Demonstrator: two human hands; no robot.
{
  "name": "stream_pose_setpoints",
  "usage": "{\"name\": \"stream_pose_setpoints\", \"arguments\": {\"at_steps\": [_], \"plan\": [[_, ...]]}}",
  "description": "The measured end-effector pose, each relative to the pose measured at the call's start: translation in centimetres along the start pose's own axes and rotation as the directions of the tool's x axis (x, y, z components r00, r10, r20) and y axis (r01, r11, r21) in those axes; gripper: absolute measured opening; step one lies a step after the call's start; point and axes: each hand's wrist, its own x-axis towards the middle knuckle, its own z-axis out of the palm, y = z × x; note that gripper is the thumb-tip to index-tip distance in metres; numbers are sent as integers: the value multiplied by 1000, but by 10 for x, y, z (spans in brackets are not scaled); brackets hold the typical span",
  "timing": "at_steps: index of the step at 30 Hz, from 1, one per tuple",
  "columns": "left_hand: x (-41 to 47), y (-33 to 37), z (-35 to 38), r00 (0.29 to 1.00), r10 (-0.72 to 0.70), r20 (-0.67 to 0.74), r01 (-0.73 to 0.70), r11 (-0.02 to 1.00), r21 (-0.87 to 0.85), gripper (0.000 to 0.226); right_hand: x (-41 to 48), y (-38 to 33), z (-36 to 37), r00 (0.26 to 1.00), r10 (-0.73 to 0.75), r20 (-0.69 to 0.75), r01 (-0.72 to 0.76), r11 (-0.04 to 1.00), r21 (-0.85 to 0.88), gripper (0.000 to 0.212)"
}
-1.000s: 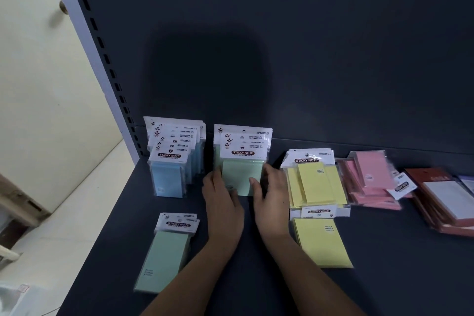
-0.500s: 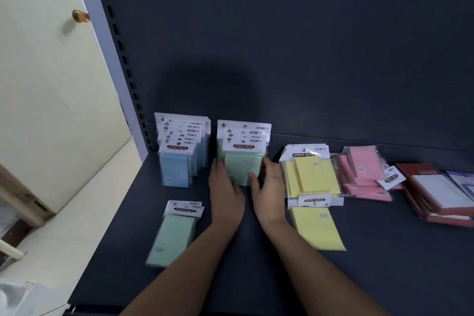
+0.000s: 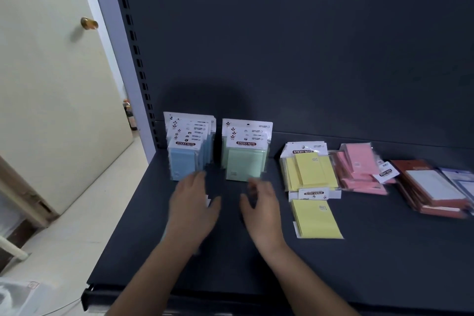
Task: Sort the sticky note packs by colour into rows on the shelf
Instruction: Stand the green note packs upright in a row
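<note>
One dark grey shelf (image 3: 333,259) fills most of the view, with a matching back panel (image 3: 307,59) and a slotted upright (image 3: 133,59) at its left edge. Left of the upright stands a cream door (image 3: 51,84) with a brass knob (image 3: 89,23).

Sticky note packs occupy the rear of the shelf, left to right:
- blue packs (image 3: 183,164): upright row; front header reads "STICKY NOTE".
- green packs (image 3: 243,164): upright row just beside the blue row; same header text.
- yellow packs (image 3: 310,169): loose flat pile; "STICKY NOTE" is legible on the far header and inverted on the near one.
- pink packs (image 3: 359,164): flat pile touching the yellow pile; one tilted "STICKY NOTE" header at its right.
- red-brown packs (image 3: 433,187): flat stack; print illegible.

A single yellow pack (image 3: 316,218) lies flat just in front of the yellow pile.

Both hands hover in front of the two upright rows, apart, fingers spread and loosely bent, gripping nothing. The left hand (image 3: 193,210) covers a flat pack (image 3: 208,201), of which only a white header corner shows; motion blur makes contact impossible to confirm. The right hand (image 3: 261,210) sits just short of the front green pack.
</note>
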Motion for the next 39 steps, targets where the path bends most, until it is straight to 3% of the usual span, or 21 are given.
{"name": "stream_pose_setpoints", "arguments": {"at_steps": [2, 4, 10, 16, 19, 21, 26, 30, 34, 39], "plan": [[-10, -29, -13, 988, -140, 59, 127, 974, 187, 47, -10, -8, 1, 972, 55, 229, -38, 996, -81, 21], [-21, -48, -25, 958, -262, 114, 230, 944, 234, 43, -18, -16, 5, 914, 110, 391, -41, 983, -181, 27], [-27, -58, -23, 941, -291, 174, 282, 956, 77, 36, -30, -38, 25, 849, 177, 499, -73, 973, -221, 41], [-27, -55, -6, 947, -272, 169, 305, 926, -224, 27, -29, -37, 30, 880, 190, 435, -121, 976, -181, 34], [-32, -38, -3, 968, -214, 129, 249, 859, -448, 22, -27, -30, 30, 914, 187, 361, -228, 971, 73, 36], [-32, -28, 1, 983, -172, 57, 177, 850, -497, 28, -26, -26, 26, 936, 189, 299, -265, 934, 240, 37], [-20, -11, 19, 996, -31, -85, -13, 880, -475, 39, -16, -16, 7, 985, 106, 133, -149, 918, 367, 44], [-2, 0, 36, 983, 105, -151, -159, 898, -411, 40, -3, -5, -5, 1000, 20, -1, -18, 957, 291, 55], [15, 8, 51, 961, 218, -171, -267, 895, -356, 45, 12, 11, -4, 994, -20, -108, 45, 973, 226, 46], [31, 9, 65, 951, 231, -206, -292, 890, -349, 64, 30, 22, 5, 987, -53, -150, 81, 979, 189, 47]]}}
